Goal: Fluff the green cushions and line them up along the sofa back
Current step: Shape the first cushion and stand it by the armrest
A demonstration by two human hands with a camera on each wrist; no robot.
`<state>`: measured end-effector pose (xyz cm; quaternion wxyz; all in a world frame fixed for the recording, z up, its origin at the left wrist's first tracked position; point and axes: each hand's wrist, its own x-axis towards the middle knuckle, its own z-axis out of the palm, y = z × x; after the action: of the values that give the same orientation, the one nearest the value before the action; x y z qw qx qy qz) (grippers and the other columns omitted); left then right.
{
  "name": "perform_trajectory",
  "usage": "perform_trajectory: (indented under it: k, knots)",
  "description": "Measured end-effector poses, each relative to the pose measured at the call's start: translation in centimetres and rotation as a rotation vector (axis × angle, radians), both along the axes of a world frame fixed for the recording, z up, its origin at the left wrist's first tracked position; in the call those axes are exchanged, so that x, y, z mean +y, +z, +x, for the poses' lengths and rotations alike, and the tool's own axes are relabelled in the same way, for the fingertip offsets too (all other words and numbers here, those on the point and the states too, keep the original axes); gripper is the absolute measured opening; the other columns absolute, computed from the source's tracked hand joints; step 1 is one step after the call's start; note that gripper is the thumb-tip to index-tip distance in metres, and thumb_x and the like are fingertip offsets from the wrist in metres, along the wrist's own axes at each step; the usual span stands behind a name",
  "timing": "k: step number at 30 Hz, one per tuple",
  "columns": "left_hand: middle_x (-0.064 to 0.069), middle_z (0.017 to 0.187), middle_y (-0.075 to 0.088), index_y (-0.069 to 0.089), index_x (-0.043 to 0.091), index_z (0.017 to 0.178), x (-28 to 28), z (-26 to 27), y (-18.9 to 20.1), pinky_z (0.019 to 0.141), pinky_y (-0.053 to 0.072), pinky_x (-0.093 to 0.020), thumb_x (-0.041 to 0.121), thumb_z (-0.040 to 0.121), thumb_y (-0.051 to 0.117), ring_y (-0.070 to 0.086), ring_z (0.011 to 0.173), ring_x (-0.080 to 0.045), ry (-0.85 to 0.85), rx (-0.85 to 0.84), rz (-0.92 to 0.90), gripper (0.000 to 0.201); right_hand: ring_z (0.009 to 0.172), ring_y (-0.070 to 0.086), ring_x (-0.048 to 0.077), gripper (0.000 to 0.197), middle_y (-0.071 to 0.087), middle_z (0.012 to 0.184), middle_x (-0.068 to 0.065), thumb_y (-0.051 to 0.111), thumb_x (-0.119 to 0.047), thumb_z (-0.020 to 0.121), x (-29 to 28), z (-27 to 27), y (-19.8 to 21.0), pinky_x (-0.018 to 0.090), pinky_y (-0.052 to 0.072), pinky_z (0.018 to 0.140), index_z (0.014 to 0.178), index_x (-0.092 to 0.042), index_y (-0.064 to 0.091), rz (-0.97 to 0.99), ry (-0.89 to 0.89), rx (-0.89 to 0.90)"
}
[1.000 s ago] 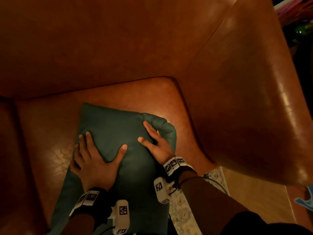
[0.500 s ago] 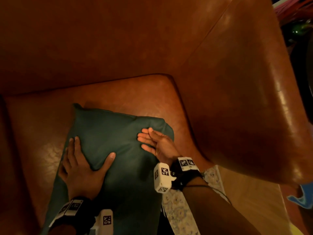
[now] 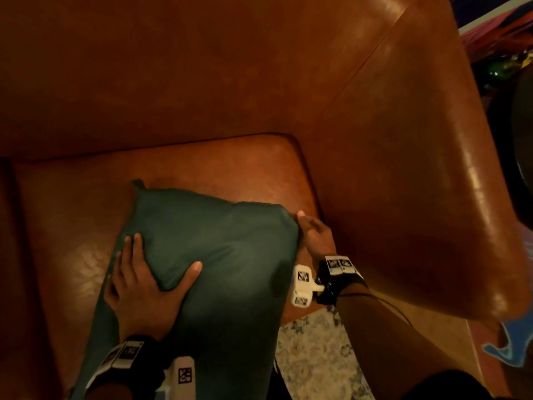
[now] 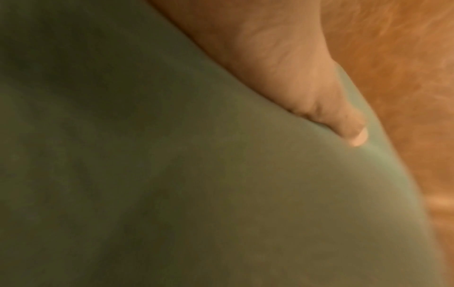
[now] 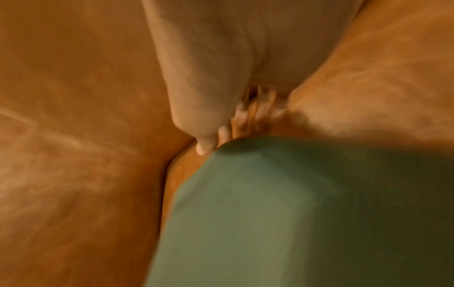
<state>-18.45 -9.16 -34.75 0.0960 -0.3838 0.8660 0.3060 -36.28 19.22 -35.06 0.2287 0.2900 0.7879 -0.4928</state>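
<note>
My left hand [image 3: 144, 287] lies spread on the green cushion [image 3: 219, 255], fingers straight and apart, thumb stretched out to the right, the palm pressing a dent into the soft fill so the smooth, matte fabric bulges up between thumb and fingers. In the left wrist view the thumb [image 4: 343, 120] sinks into the cloth, with tan leather showing just past it.

The cushion itself is a plump rectangle with a small peaked corner at its far left. It lies flat on the seat [image 3: 202, 166] of the brown leather sofa, between my two hands, its near end hanging over the seat's front edge toward me. It sits apart from the sofa back [image 3: 173, 82], with a strip of bare seat between them. The leather is glossy, finely creased and mottled.

My right hand [image 3: 315, 235] is at the cushion's far right corner, fingers curled around the edge and tucked out of sight under it, thumb up against the fabric: it grips that corner. Just right of this hand the padded, rounded sofa arm [image 3: 418, 183] rises, shiny along its top. Below my right forearm lies a pale patterned rug [image 3: 311, 356].
</note>
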Motion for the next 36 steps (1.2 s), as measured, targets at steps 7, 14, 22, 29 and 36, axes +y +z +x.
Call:
perform_trajectory:
  k: [7,14,22,29,36]
  knots:
    - [0.005,0.178,0.018,0.007,0.037,0.170,-1.0,0.4,0.2,0.126,0.020,-0.065,0.096,0.067,0.052,0.023,0.162,-0.030,-0.003,0.000,0.031,0.127,0.108,0.068,-0.003,0.028,0.073,0.112,-0.015,0.063,-0.045,0.105,0.7,2.1,1.9,0.012,0.049,0.093,0.115,-0.026,0.082,0.121,0.339,0.286]
    - [0.003,0.178,0.019,0.010,0.034,0.170,-0.6,0.3,0.3,0.126,0.020,-0.065,0.098,0.067,0.050,0.023,0.162,-0.030,-0.007,0.010,0.009,0.128,0.092,0.076,0.001,0.011,0.080,0.090,-0.017,0.085,-0.029,0.090,0.5,0.9,0.4,0.029,0.059,0.095,0.091,-0.038,0.078,0.250,0.387,0.156]
    - [0.002,0.178,0.018,0.009,0.035,0.170,-0.4,0.5,0.5,0.127,0.017,-0.065,0.098,0.068,0.049,0.022,0.162,-0.030,-0.002,0.026,0.018,0.127,0.077,0.058,0.010,0.034,0.059,0.084,-0.004,0.088,-0.004,0.083,-2.3,1.4,-1.2,0.035,0.052,0.086,0.087,-0.019,0.058,0.129,0.031,0.155]
    - [0.004,0.179,0.014,0.005,0.037,0.170,-0.4,0.6,0.5,0.126,0.015,-0.068,0.099,0.069,0.049,0.019,0.163,-0.030,-0.011,0.014,0.044,0.127,0.116,0.056,0.024,0.053,0.054,0.121,0.002,0.042,-0.069,0.103,-0.9,3.5,-0.5,0.040,0.043,0.111,0.131,-0.035,0.070,0.390,0.346,0.091]
    - [0.003,0.179,0.014,0.005,0.036,0.170,-0.5,0.8,0.4,0.126,0.016,-0.068,0.099,0.070,0.048,0.018,0.164,-0.028,-0.010,0.027,0.037,0.126,0.088,0.066,0.029,0.036,0.072,0.090,0.007,0.059,-0.046,0.105,-2.3,1.1,0.2,0.026,0.040,0.077,0.090,-0.017,0.073,0.559,0.534,0.045]
